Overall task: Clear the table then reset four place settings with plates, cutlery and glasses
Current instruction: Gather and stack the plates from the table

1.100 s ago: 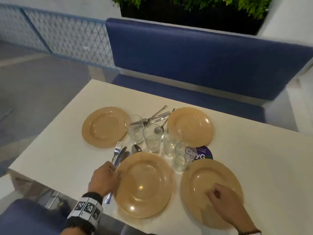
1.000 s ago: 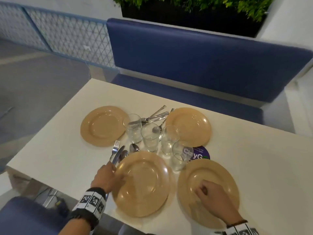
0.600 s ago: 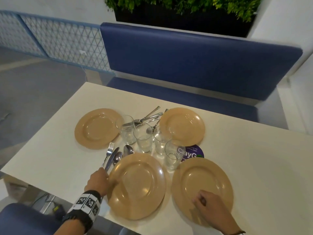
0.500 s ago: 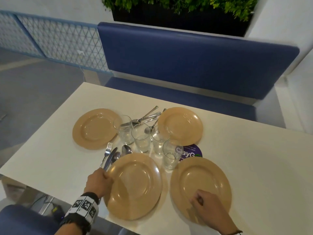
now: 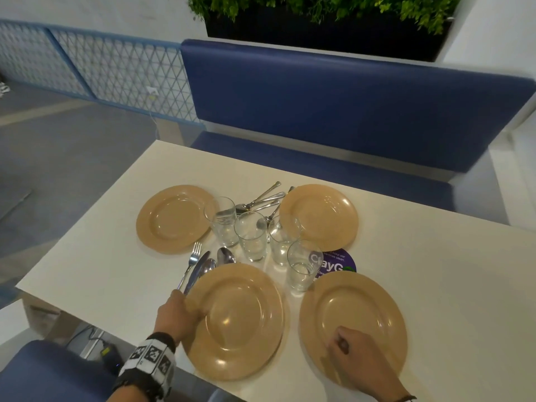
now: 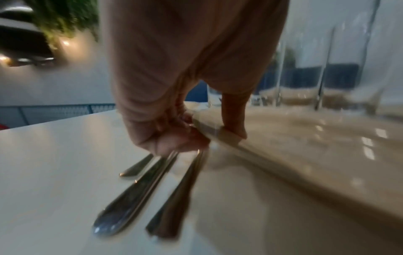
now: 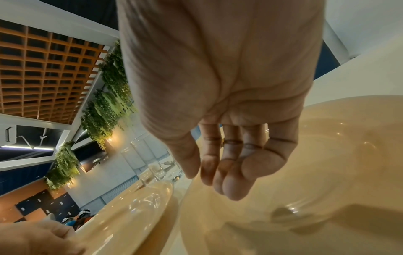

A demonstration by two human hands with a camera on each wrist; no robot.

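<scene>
Four tan plates lie on the white table. My left hand pinches the left rim of the near-left plate, thumb on top. In the left wrist view that hand holds the rim a little off the table, above cutlery handles. My right hand hovers over the near-right plate. Its fingers hang loosely curled and hold nothing. Several empty glasses stand in the middle.
A fork, knife and spoons lie left of the gripped plate. More cutlery is piled between the far-left plate and far-right plate. A purple sticker and blue bench lie beyond.
My left hand has kept its hold on the near-left plate's rim. My right hand has drifted slightly left over the near-right plate. The view has shifted a little.
</scene>
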